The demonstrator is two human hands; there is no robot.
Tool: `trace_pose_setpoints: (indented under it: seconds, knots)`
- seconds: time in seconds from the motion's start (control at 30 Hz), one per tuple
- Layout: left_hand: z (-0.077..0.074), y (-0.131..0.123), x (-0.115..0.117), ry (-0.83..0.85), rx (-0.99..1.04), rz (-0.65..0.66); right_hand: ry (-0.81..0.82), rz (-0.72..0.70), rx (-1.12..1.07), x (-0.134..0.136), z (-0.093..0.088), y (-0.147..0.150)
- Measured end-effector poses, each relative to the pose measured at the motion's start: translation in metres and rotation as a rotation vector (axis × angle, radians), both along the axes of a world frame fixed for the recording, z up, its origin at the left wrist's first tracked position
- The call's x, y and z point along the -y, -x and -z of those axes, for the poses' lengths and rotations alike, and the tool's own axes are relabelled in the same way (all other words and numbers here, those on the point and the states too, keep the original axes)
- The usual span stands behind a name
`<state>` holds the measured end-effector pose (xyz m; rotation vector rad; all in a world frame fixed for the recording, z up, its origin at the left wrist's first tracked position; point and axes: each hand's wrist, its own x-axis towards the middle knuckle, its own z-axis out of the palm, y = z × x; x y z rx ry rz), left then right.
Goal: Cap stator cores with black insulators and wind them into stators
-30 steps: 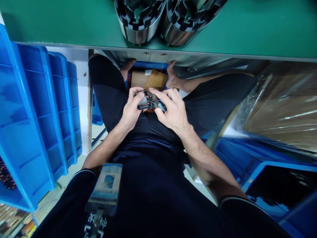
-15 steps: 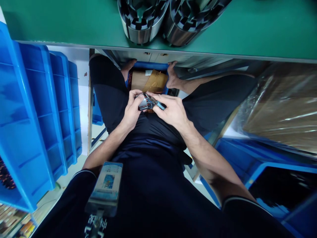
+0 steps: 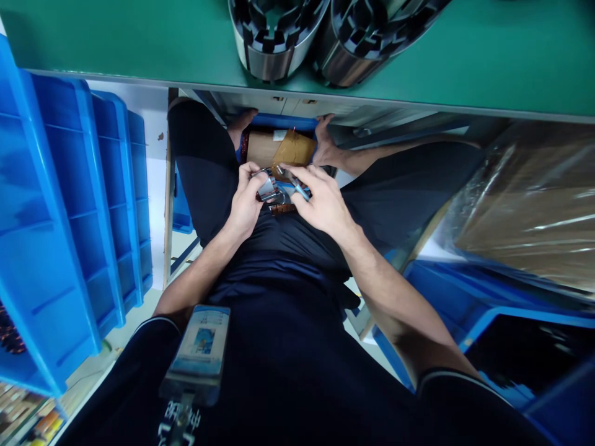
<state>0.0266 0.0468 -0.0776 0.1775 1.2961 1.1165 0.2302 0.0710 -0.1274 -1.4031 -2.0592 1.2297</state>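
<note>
In the head view, my left hand (image 3: 245,201) is closed around a small silver metal part (image 3: 267,189) with dark ends, which looks like a motor core piece. My right hand (image 3: 324,198) grips a pair of pliers (image 3: 301,191) with light-blue handles, its dark jaws pointing up and left, just apart from the metal part. Fingers hide much of both things. Below them, near my lap, shows a copper-brown coil-like piece (image 3: 282,209); whether it joins the metal part I cannot tell.
Two slotted metal cylinders (image 3: 274,62) stand on the green tabletop (image 3: 139,43) ahead. Under it, between my feet, a box holds brown cardboard (image 3: 260,148). Blue crates (image 3: 56,204) are stacked at the left. At the right are a blue bin (image 3: 446,291) and a plastic-wrapped carton (image 3: 525,210).
The pliers have drawn back a little from the metal part, and the fingers of my right hand have shifted. The metal part is tilted slightly differently in my left hand.
</note>
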Motion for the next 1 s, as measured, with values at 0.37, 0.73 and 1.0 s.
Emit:
trace_pose_setpoints:
  seconds: [0.37, 0.73, 1.0]
  knots:
    - [-0.009, -0.003, 0.011, -0.183, -0.076, 0.091, -0.142, -0.036, 0.046, 0.002, -0.033, 0.000]
    - [-0.007, -0.015, 0.007, -0.133, -0.144, -0.088, -0.039, 0.035, -0.151, 0.015, -0.028, 0.015]
    - [0.008, -0.014, 0.007, 0.084, -0.078, -0.171, 0.107, 0.130, -0.115, 0.005, -0.015, 0.019]
